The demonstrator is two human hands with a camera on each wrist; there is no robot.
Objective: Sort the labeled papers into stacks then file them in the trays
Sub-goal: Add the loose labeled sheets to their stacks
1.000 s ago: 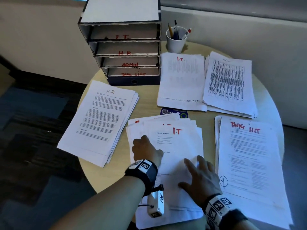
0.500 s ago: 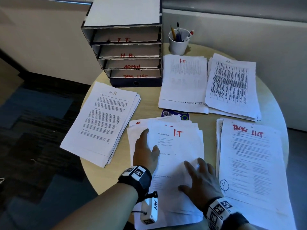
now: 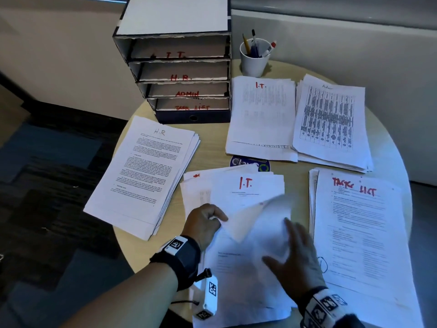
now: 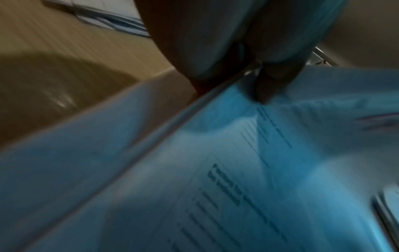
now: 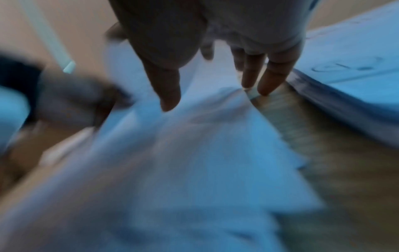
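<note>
The unsorted pile [image 3: 246, 185] lies at the table's near middle, a sheet marked "I.T." in red showing at its top. My left hand [image 3: 220, 220] pinches the left edge of the top sheet [image 3: 255, 218], which curls up off the pile. In the left wrist view the hand [image 4: 248, 75] nips that sheet's [image 4: 237, 153] edge. My right hand [image 3: 290, 247] rests on the same sheet's right side with fingers straight and spread; the right wrist view shows the hand [image 5: 213, 95] touching blurred paper. Sorted stacks: H.R. [image 3: 142, 174], I.T. [image 3: 260, 119], Admin [image 3: 331, 124], Task List [image 3: 359, 233].
A tray rack [image 3: 227, 74] with slots marked I.T., H.R., ADMIN and TASK LIST stands at the back left of the round table [image 3: 212, 143]. A white cup [image 3: 254, 60] of pens stands beside it. A round sticker [image 3: 250, 163] peeks out behind the pile. Carpet lies to the left.
My left hand went from lying on the pile's left side to pinching the top sheet's edge and lifting it. The sheet now curls up. My right hand stayed on the sheet.
</note>
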